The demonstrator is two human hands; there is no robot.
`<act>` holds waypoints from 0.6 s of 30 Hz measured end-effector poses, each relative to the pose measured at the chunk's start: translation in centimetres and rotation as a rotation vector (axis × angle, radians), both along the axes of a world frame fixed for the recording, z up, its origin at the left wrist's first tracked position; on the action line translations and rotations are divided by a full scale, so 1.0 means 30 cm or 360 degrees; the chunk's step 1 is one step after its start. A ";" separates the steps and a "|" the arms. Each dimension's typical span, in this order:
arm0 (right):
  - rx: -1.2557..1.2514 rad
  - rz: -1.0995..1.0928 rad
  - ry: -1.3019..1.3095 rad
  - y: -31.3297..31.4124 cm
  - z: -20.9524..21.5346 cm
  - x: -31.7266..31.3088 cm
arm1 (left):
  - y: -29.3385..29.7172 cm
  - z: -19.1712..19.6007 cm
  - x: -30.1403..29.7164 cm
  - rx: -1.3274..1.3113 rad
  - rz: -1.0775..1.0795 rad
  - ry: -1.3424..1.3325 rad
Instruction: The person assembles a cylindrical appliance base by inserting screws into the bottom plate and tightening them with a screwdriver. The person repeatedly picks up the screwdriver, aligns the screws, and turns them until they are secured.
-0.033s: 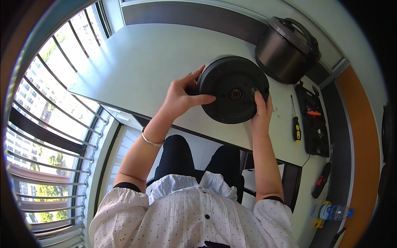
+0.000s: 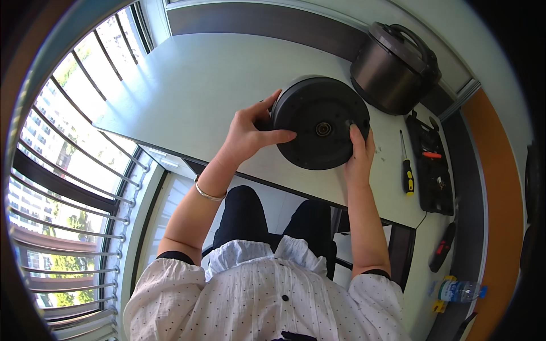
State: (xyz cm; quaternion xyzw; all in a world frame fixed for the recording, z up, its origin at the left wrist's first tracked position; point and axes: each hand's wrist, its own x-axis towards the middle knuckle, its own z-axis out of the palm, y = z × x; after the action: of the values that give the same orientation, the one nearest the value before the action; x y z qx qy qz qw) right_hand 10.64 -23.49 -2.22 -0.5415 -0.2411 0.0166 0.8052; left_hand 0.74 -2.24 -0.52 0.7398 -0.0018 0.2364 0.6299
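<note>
Over the desk I hold an electric kettle tipped so that its round black underside (image 2: 310, 111) faces me, with the ringed metal connector (image 2: 323, 129) in its middle. A sliver of pale body shows past the far rim; the rest is hidden. My left hand (image 2: 250, 132) grips the left side, thumb lying on the underside and fingers wrapped behind. On the right, my right hand (image 2: 359, 159) clasps the edge, its thumb pressed on the underside near the rim. Right of the kettle, a yellow-and-black screwdriver (image 2: 407, 175) lies on the desk.
A dark pressure cooker (image 2: 392, 68) stands at the back right of the white desk (image 2: 187, 85). An open black tool case (image 2: 430, 170), a red-and-black tool (image 2: 442, 247) and a water bottle (image 2: 460, 291) line the right side. Small bits (image 2: 380, 150) lie near my right hand. A barred window (image 2: 74, 170) is at left.
</note>
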 end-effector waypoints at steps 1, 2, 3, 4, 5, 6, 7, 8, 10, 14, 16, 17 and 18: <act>0.0002 0.0005 0.0001 0.002 0.007 -0.005 | 0.003 0.002 0.001 -0.0005 -0.0003 0.0018; -0.0003 0.0002 -0.0001 0.002 0.012 -0.007 | 0.000 0.007 0.004 -0.0038 -0.0006 0.0014; -0.0010 -0.0001 -0.0003 0.003 0.017 -0.006 | -0.005 0.012 0.005 -0.0072 -0.0009 0.0011; -0.0016 -0.0005 -0.0004 0.005 0.018 -0.005 | -0.011 0.015 0.005 -0.0107 -0.0012 0.0008; 0.0007 -0.0016 0.0016 0.008 0.015 -0.004 | -0.013 0.019 0.007 -0.0119 -0.0009 0.0009; 0.0031 -0.0027 0.0037 0.013 0.010 -0.004 | -0.013 0.021 0.007 -0.0132 -0.0006 0.0011; 0.0054 -0.0038 0.0057 0.016 0.008 -0.002 | -0.014 0.022 0.008 -0.0146 -0.0003 0.0013; 0.0050 -0.0035 0.0077 0.017 0.009 -0.002 | -0.015 0.023 0.009 -0.0141 0.0001 0.0009; 0.0041 -0.0028 0.0117 0.015 0.021 -0.001 | -0.016 0.022 0.014 -0.0133 0.0008 0.0002; 0.0013 -0.0024 0.0075 0.018 0.042 -0.006 | -0.022 0.027 0.016 -0.0103 0.0066 0.0008; 0.0001 -0.0026 0.0058 0.018 0.044 -0.003 | -0.031 0.041 0.013 -0.0104 0.0073 0.0014; 0.0015 -0.0025 0.0056 0.017 0.041 -0.002 | -0.038 0.046 0.011 -0.0095 0.0074 0.0013; 0.0029 -0.0023 0.0054 0.016 0.037 0.000 | -0.044 0.052 0.010 -0.0087 0.0075 0.0011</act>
State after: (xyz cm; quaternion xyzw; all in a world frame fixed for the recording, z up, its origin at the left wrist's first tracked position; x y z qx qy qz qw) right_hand 10.65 -23.01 -1.10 -0.5356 -0.2236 0.0178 0.8141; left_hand 1.03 -3.54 1.03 0.7230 0.0241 0.2486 0.6441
